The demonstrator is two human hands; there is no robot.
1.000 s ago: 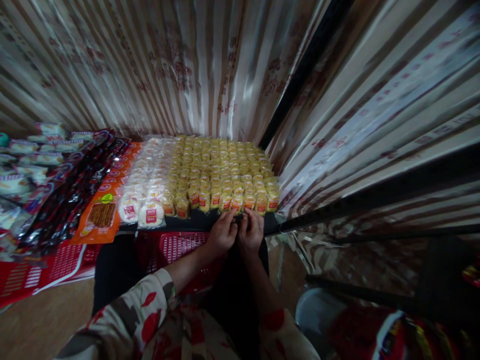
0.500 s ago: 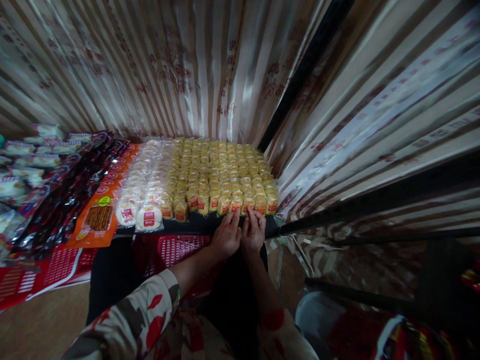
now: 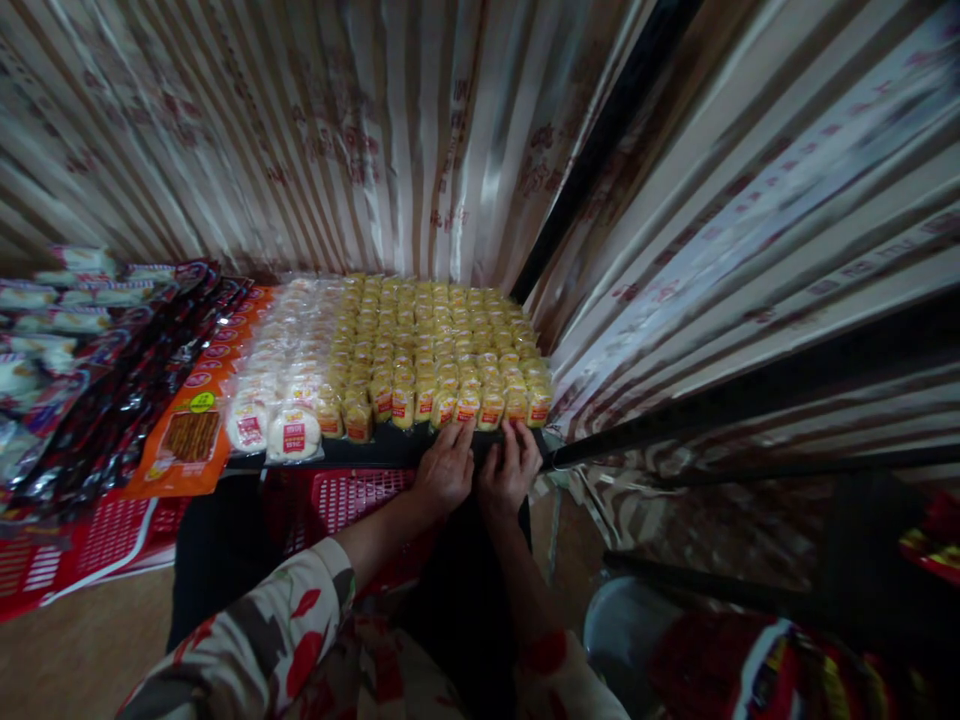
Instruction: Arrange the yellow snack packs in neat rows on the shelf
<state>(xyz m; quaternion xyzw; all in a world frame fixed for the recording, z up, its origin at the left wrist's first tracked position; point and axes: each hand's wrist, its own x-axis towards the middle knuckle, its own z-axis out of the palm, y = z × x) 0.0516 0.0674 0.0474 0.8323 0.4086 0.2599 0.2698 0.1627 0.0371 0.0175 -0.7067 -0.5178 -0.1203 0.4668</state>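
Observation:
Rows of small yellow wrapped cakes [image 3: 435, 340] with red-and-yellow labels stand packed together on a dark shelf [image 3: 390, 448]. At their front edge, my left hand [image 3: 448, 468] has its fingers stretched forward, the tips at the front of a cake in the right half. Just to its right, my right hand [image 3: 510, 472] touches a neighbouring cake with its fingertips, fingers extended and slightly apart. Neither hand grips anything visible. White round wrapped cakes [image 3: 295, 436] fill the rows left of the yellow ones.
An orange snack packet [image 3: 191, 440] and dark shiny packets [image 3: 142, 385] overlap at left, beside white-wrapped items [image 3: 82, 320]. Red plastic baskets [image 3: 360, 495] sit below. A striped curtain [image 3: 390, 140] hangs behind, with a black post [image 3: 600, 160]. A pale bucket [image 3: 626, 620] stands lower right.
My right hand has moved a little to the right along the front row, away from my left hand. My left hand stays near the same cakes. The view has shifted slightly.

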